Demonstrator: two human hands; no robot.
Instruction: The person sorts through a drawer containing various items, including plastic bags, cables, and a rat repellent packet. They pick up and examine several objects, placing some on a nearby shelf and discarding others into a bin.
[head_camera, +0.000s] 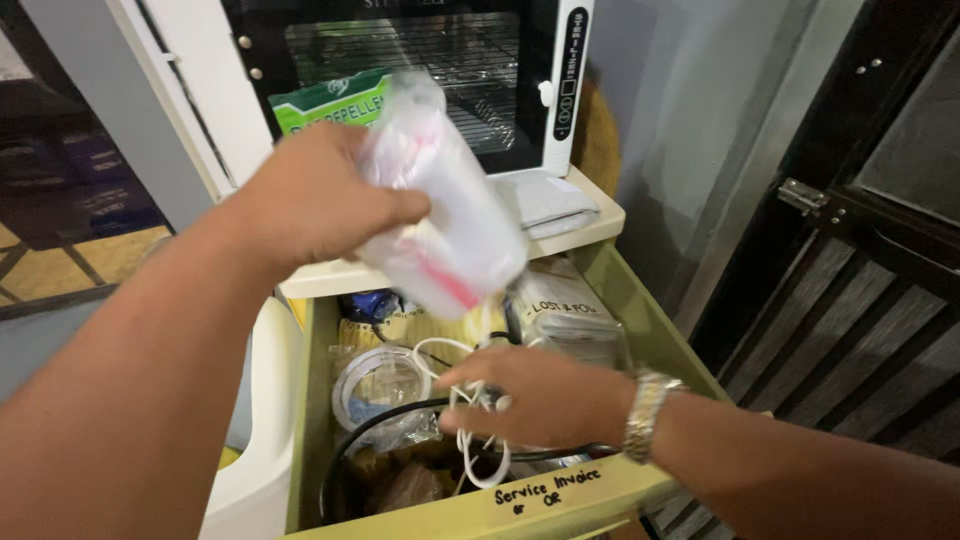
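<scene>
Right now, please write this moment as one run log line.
left hand: holds plastic bag | right hand: grips white cable | drawer: open

Open drawer (640, 320) is packed: tape roll (378, 385) at left wall, black cable (350, 450) looping along front edge, white cord (470, 420) mid, clear bag (565, 315) at back right corner. Right hand (540, 395) fills the middle gap. Left hand (320, 195) with plastic packet (445, 200) blocks the drawer's back edge from above. Free entry only over front right corner. Dark door (860, 260) close beside right wall.
</scene>
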